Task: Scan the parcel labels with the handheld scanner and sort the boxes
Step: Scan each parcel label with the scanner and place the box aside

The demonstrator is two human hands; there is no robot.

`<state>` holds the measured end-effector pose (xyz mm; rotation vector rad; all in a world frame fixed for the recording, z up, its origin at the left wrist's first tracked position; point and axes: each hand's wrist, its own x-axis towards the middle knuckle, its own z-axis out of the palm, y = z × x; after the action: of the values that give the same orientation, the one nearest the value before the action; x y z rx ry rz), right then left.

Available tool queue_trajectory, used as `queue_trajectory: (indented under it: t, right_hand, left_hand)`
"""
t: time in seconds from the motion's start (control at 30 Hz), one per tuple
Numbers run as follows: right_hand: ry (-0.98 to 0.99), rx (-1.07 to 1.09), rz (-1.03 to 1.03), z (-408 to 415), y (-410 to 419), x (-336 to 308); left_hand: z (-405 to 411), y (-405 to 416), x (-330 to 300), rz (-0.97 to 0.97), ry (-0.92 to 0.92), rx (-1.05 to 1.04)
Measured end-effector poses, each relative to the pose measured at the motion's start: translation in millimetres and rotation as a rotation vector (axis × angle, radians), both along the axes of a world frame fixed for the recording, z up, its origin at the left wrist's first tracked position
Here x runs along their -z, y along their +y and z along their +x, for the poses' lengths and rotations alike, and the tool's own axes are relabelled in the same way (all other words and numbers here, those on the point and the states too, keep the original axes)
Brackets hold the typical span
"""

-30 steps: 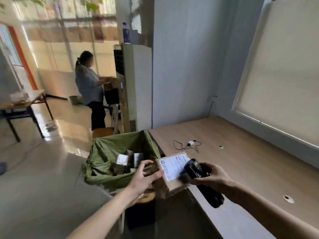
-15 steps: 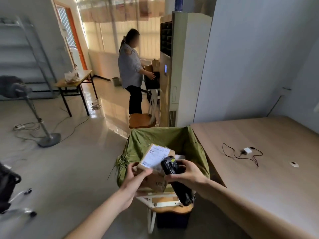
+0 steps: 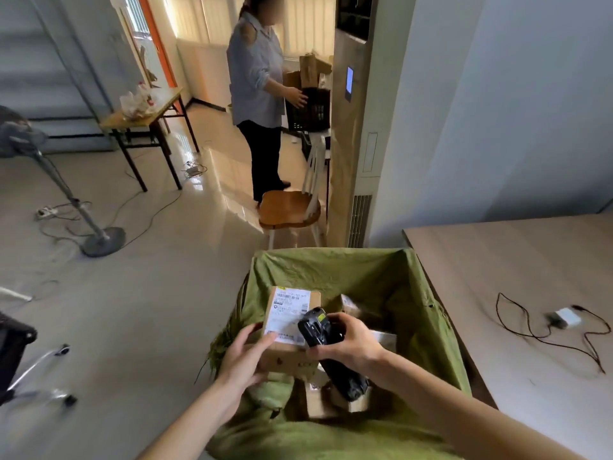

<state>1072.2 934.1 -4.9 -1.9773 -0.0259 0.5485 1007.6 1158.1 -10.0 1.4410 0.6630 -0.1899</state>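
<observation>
A small brown cardboard box with a white shipping label on top is held over the green-lined bin. My left hand grips the box at its near left corner. My right hand holds the black handheld scanner, its head lying against the label's right side and its handle pointing down toward me. Other small parcels lie inside the bin, partly hidden behind the box and my hands.
A wooden table stands to the right with a white charger and black cable. A wooden chair sits behind the bin beside a tall air-conditioner unit. Another person stands farther back. A floor fan stands left.
My view has turned left and down from the table to the bin. Both hands carried the box and scanner from the table edge to above the bin's opening.
</observation>
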Motion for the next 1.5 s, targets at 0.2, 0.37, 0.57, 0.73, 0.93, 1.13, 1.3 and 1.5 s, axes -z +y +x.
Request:
queue_trajectory:
  t: [0.2, 0.37, 0.57, 0.73, 0.93, 1.13, 1.3, 1.5]
  right_hand:
    - [0.052, 0.018, -0.007, 59, 18, 32]
    - [0.057, 0.074, -0.044, 103, 12, 51]
    - [0.027, 0.17, -0.13, 116, -5, 65]
    - [0.047, 0.155, -0.199, 107, -20, 71]
    - [0.037, 0.176, -0.199, 96, -29, 58]
    - [-0.017, 0.183, -0.205, 75, -62, 4]
    - [-0.076, 0.231, -0.24, 35, -115, -61]
    - [-0.148, 0.438, -0.325, -68, -189, -130]
  left_hand:
    - [65, 13, 24, 0.029, 0.032, 0.018]
    - [112, 8, 45, -0.01, 0.082, 0.053]
    - [139, 5, 67, 0.097, 0.151, 0.097]
    - [136, 13, 72, 0.185, 0.106, 0.181]
    - [130, 8, 53, 0.234, 0.055, 0.243]
    - [125, -20, 5, 0.295, -0.076, 0.31]
    - [122, -69, -47, 0.3, -0.235, 0.444]
    - [99, -155, -100, 0.223, -0.391, 0.688]
